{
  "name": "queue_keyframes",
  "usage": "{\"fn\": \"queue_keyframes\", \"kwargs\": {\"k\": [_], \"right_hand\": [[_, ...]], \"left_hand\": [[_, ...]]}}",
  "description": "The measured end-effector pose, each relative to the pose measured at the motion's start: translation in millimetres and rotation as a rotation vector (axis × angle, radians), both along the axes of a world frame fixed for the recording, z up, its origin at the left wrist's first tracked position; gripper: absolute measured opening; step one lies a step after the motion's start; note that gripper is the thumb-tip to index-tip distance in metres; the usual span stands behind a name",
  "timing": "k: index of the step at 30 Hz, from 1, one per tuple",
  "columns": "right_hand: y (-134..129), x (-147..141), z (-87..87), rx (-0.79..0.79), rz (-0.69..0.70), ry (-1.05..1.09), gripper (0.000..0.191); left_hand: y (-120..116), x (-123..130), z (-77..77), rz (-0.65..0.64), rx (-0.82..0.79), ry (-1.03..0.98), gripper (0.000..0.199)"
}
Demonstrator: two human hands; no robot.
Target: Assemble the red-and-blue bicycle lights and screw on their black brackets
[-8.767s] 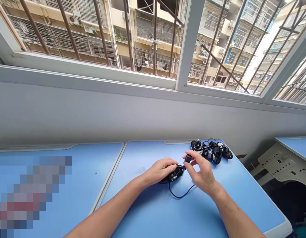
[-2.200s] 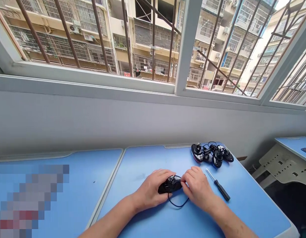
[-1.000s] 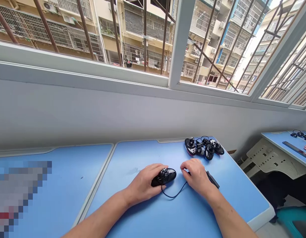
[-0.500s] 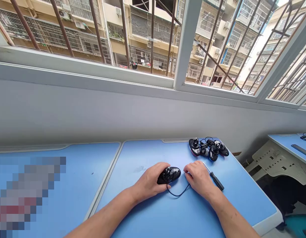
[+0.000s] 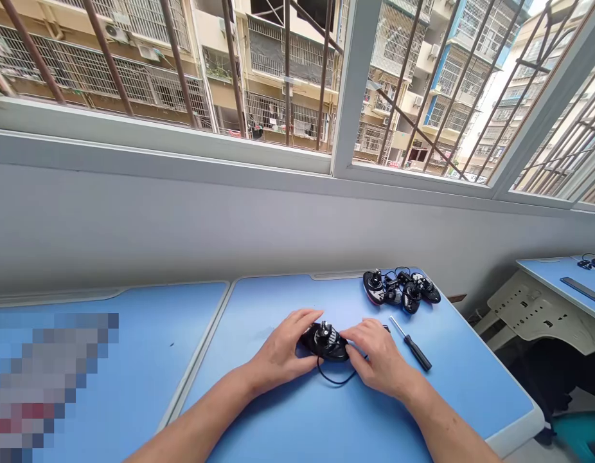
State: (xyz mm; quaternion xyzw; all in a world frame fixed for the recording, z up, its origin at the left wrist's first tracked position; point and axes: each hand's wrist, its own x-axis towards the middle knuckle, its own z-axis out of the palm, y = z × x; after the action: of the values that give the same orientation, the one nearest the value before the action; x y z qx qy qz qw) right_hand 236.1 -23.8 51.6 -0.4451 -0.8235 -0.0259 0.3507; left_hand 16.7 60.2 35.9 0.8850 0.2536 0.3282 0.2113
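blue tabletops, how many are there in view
3: one tabletop beneath the left hand and right hand; another tabletop adjoining on the left, partly pixelated; a third tabletop at far right, across a gap, cut off by the frame. More may lie outside view.

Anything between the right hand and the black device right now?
Nothing visible: the right hand appears to touch the device at its right end. The cable loops on the near side, and the screwdriver lies to the right, past the hand.
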Motion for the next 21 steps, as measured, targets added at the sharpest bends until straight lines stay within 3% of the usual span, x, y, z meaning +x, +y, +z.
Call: {"fn": "queue_keyframes", "kwargs": {"k": [7,15,21], "right_hand": [[-7,-3,-0.9,-0.056,-0.135,-0.116,0.019],[-10,-9,-4.6,-0.039,-0.194,-0.111,0.018],[-14,-16,-4.7,-0.039,-0.163,-0.079,0.024]], "left_hand": [[0,0,7.2,0.078,-0.041,0.045,0.062],[-12,6,12.2,0.162,-0.102,0.061,0.041],[-22,11,26.2,0.172,-0.334,0.012,0.042]]}}
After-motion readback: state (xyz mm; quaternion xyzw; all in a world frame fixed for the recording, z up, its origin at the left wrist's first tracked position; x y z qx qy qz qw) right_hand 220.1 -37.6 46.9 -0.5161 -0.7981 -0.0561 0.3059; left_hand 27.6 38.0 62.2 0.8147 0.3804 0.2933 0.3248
